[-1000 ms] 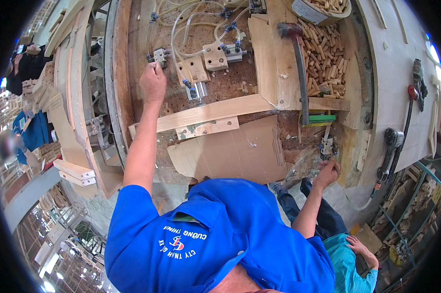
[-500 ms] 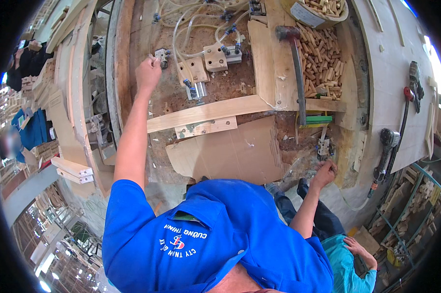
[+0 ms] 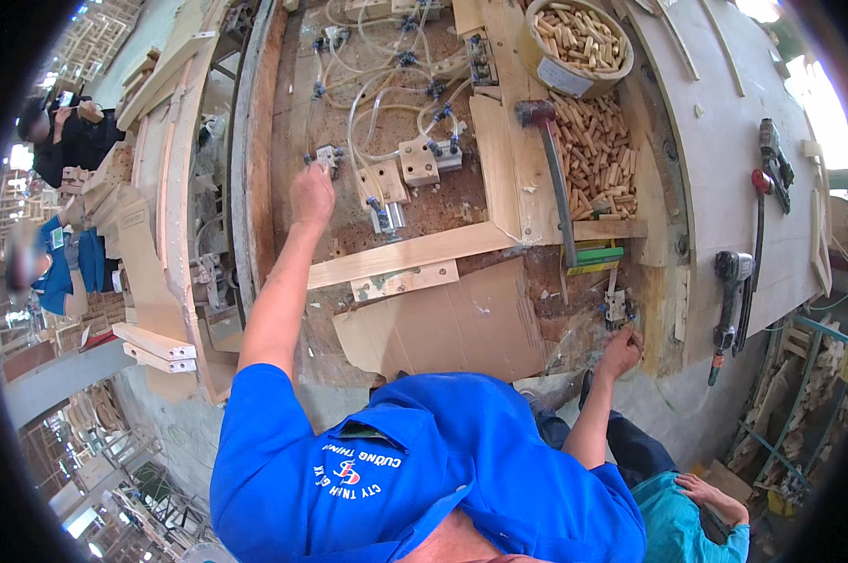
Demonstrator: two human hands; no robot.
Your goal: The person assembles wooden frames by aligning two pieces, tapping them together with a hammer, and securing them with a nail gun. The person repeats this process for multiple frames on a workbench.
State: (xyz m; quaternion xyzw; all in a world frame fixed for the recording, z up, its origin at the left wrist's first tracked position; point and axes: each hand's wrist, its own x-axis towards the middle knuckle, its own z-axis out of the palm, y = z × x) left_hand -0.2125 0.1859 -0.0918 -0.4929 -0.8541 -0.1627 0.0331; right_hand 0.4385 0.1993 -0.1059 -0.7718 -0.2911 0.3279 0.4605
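At the far left of the bench, my left hand (image 3: 312, 195) is closed, its fingertips at a small metal pneumatic valve (image 3: 329, 156) with tubing attached. My right hand (image 3: 622, 351) is at the bench's near right, fingers curled beside a second metal valve (image 3: 616, 308); what they grip is too small to make out. Between my hands, a long pale wooden rail (image 3: 405, 254) lies across the bench against a short drilled wooden block (image 3: 405, 281). Behind the rail sit a metal air cylinder (image 3: 386, 220) and wooden clamp blocks (image 3: 383, 183). A cardboard sheet (image 3: 443, 324) lies in front.
A hammer (image 3: 557, 178) rests beside a compartment of wooden dowels (image 3: 597, 150), below a bucket (image 3: 550, 73) of more dowels. Clear air hoses (image 3: 372, 117) loop across the back. Power tools (image 3: 732, 272) lie at right. A person in teal (image 3: 687, 516) is at lower right.
My view has tilted, so the bench sits lower in the picture and more of its back shows. Both hands stay at their valves, and the rail keeps its place on the bench.
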